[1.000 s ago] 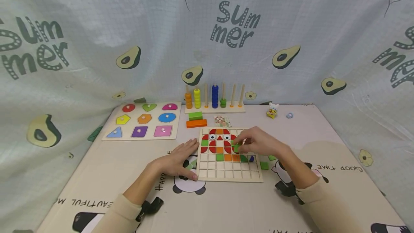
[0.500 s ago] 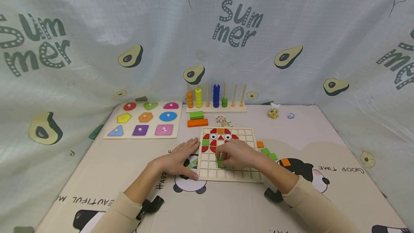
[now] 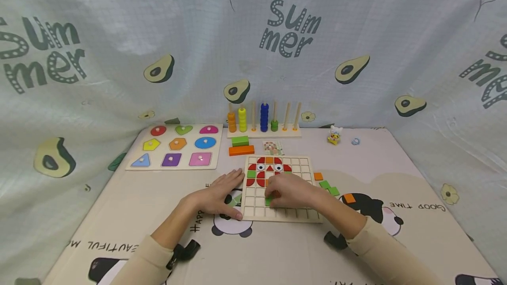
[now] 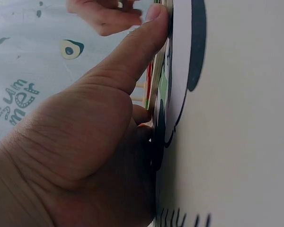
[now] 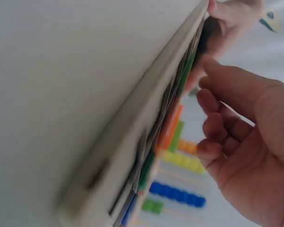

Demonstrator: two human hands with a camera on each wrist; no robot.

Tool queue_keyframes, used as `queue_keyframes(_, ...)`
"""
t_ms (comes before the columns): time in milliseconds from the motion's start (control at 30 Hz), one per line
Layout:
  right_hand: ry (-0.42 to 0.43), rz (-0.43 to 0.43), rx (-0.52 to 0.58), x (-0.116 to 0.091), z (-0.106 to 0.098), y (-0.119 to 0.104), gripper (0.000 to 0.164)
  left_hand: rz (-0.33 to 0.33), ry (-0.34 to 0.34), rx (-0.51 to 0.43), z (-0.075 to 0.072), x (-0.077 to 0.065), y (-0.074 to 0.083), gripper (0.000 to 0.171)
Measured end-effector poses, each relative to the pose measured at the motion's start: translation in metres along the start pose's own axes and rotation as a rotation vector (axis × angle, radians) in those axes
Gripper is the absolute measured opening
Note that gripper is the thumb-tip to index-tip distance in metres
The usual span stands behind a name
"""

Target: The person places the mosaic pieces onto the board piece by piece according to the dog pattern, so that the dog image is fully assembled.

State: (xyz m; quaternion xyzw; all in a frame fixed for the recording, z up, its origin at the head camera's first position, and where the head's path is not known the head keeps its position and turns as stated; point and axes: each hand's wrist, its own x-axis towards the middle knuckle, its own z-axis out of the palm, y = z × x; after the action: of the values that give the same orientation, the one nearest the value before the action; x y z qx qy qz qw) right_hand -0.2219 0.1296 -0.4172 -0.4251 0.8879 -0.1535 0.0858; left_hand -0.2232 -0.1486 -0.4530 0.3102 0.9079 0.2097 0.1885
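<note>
A wooden grid board (image 3: 253, 214) lies mid-table, its far rows filled with red, orange and green tiles and two eye tiles that form a face. My left hand (image 3: 222, 195) rests flat at the board's left edge, fingers straight and thumb by the near left corner. Over the board's middle, my right hand (image 3: 291, 190) pinches a green tile (image 3: 268, 201) between curled fingers and thumb, low at the grid. That hand hides several cells and tiles under it. In the right wrist view, my right hand's fingers (image 5: 213, 127) curl beside the tilted-looking board.
Loose green tiles (image 3: 334, 191) and orange tiles (image 3: 350, 198) lie right of the board. Behind it are a picture card (image 3: 273, 147), orange block (image 3: 241, 150), green block (image 3: 240, 141) and peg counter (image 3: 264, 134). A shape puzzle (image 3: 184, 146) lies left, a small figurine (image 3: 334, 135) right.
My right hand has moved left and nearer across the board with the green tile, then lowered slightly at the grid. My left hand has stayed at the board's edge.
</note>
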Motion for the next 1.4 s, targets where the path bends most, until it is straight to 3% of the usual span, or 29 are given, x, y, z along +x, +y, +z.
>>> queue_keyframes(167,0.138,0.082,0.088,-0.022,-0.026,0.019,0.024,0.009,0.004,-0.001,-0.001,0.000,0.001,0.117)
queue_keyframes(333,0.223,0.252,0.162,-0.052,-0.048,0.059,0.030,-0.004,-0.001,-0.008,-0.001,-0.002,0.002,0.117)
queue_keyframes(500,0.188,0.370,0.244,-0.071,-0.045,0.100,0.028,-0.001,0.005,-0.011,0.000,-0.001,0.001,0.117)
queue_keyframes(667,0.118,0.413,0.254,-0.075,-0.034,0.119,0.017,-0.007,0.002,-0.013,0.000,-0.001,0.001,0.118)
queue_keyframes(933,0.099,0.395,0.261,-0.073,-0.027,0.123,0.014,0.003,0.006,-0.008,0.001,0.001,-0.001,0.118)
queue_keyframes(1167,0.115,0.358,0.280,-0.074,-0.033,0.121,0.010,-0.012,0.006,-0.006,0.002,0.002,-0.002,0.119)
queue_keyframes(1300,0.185,0.308,0.301,-0.070,-0.041,0.107,0.009,-0.016,0.005,-0.004,0.002,0.002,-0.002,0.119)
queue_keyframes(1400,0.191,0.252,0.353,-0.061,-0.044,0.087,0.009,-0.012,0.003,-0.001,0.002,0.002,-0.002,0.119)
